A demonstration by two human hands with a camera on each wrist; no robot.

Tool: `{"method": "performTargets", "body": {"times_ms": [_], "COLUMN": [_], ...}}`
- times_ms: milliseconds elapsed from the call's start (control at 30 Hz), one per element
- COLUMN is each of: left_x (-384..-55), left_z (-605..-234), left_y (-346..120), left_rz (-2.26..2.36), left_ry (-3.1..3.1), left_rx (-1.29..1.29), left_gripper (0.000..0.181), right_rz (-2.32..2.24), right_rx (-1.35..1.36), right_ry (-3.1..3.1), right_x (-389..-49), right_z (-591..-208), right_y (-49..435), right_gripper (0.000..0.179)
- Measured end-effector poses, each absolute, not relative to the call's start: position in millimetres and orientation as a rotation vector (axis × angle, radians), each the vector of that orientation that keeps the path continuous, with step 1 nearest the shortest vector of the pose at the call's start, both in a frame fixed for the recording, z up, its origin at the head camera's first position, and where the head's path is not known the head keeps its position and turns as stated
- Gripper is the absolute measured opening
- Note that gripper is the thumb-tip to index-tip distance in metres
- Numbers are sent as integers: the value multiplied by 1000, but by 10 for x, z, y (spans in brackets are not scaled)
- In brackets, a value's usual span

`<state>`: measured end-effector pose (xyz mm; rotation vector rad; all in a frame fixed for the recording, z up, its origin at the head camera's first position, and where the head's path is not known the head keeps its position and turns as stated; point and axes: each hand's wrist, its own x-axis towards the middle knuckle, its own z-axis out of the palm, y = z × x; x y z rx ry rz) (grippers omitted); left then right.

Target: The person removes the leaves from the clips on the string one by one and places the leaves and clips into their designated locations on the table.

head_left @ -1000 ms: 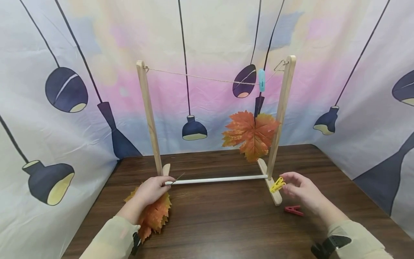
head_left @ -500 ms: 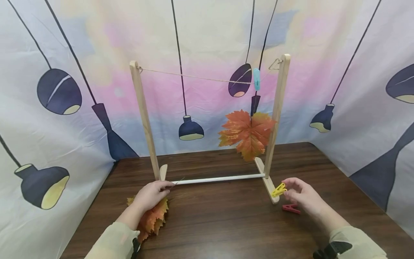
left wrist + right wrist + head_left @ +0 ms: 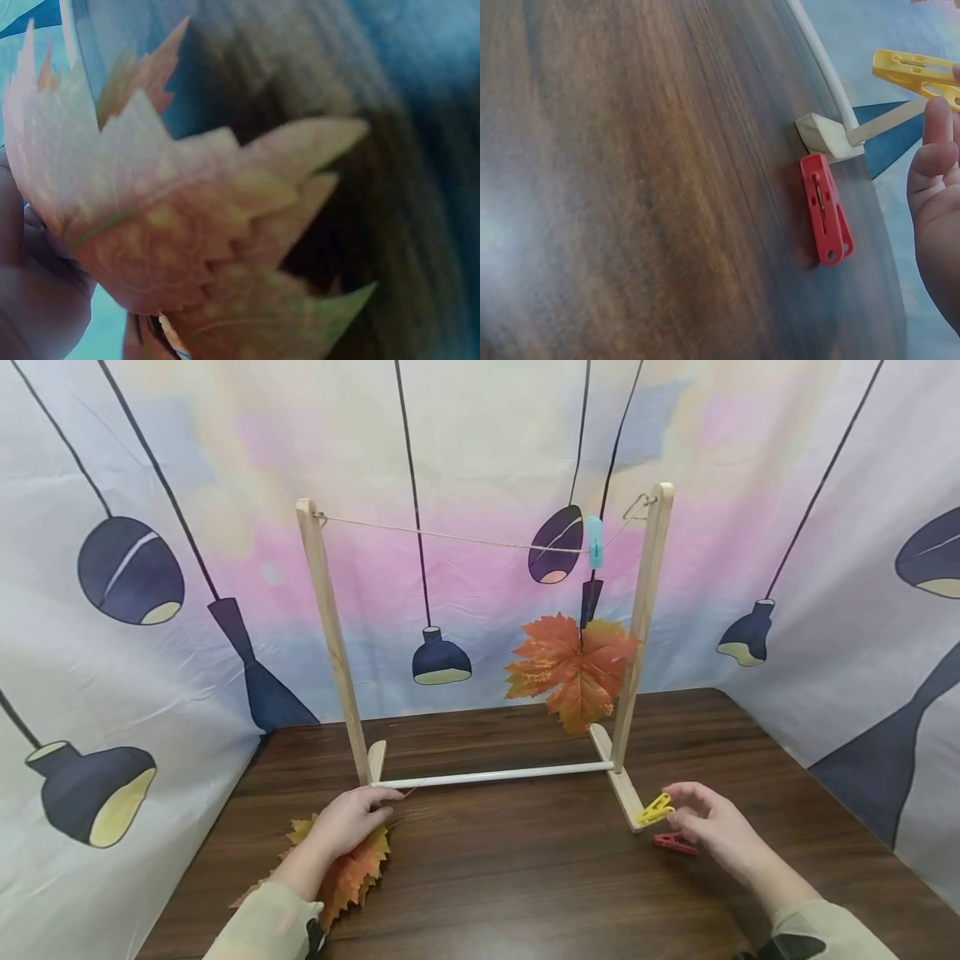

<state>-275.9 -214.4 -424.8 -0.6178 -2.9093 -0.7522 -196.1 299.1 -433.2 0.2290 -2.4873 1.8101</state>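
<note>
My left hand (image 3: pixel 348 818) pinches the thin stem of an orange artificial maple leaf (image 3: pixel 352 875), near the left foot of a wooden stand. The leaf lies under that hand and wrist; in the left wrist view the leaf (image 3: pixel 187 225) has overlapping toothed lobes and covers part of the fingers. My right hand (image 3: pixel 712 827) pinches a yellow clothespin (image 3: pixel 656 809) between thumb and fingertips, over the front end of the stand's right foot. On the table just below it lies a red clothespin (image 3: pixel 675 843), also plain in the right wrist view.
The wooden stand has two posts (image 3: pixel 333 635), a white crossbar (image 3: pixel 495 775) and a string (image 3: pixel 450 536) between the post tops. A light blue clothespin (image 3: pixel 595 542) on the string holds another orange leaf (image 3: pixel 577 670). A printed cloth (image 3: pixel 495 443) surrounds the dark wooden table (image 3: pixel 510 868).
My left hand has come down slightly toward me with the leaf. The right hand has moved a little lower with the yellow clothespin. The head view has shifted slightly.
</note>
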Motion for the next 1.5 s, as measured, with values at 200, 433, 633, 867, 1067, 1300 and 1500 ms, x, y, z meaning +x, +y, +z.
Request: {"method": "performTargets", "body": {"times_ms": [200, 433, 633, 867, 1067, 1300, 1500], "left_x": [-2769, -2789, -2827, -2822, -2834, -2827, -2840], "left_z": [-4306, -4373, -4405, -4409, -4413, -4418, -4426], "left_y": [-2145, -2157, -2148, -2159, -2132, -2130, -2121], "left_rz": [-843, -954, -975, -943, -942, -953, -962], "left_ry": [-2930, -2930, -2925, -2930, -2964, -2993, -2977], "left_rx": [-600, -586, -607, -624, -614, -578, -582], "left_gripper": [25, 25, 25, 24, 23, 22, 22], "right_rz": [1832, 1849, 1889, 1867, 1768, 1607, 1520], "right_rx": [248, 282, 303, 320, 255, 235, 229], "right_ry": [-2445, -2381, -2371, -2417, -2522, -2632, -2693], "right_x": [-1907, -1865, -1805, -1734, -1698, -1693, -1682], "right_z": [-4410, -4468, -4535, -4612, -4628, -4677, -4715], "right_y": [3045, 3103, 3149, 3163, 3194, 3228, 3266], "right_gripper": [36, 31, 25, 24, 34, 37, 39]}}
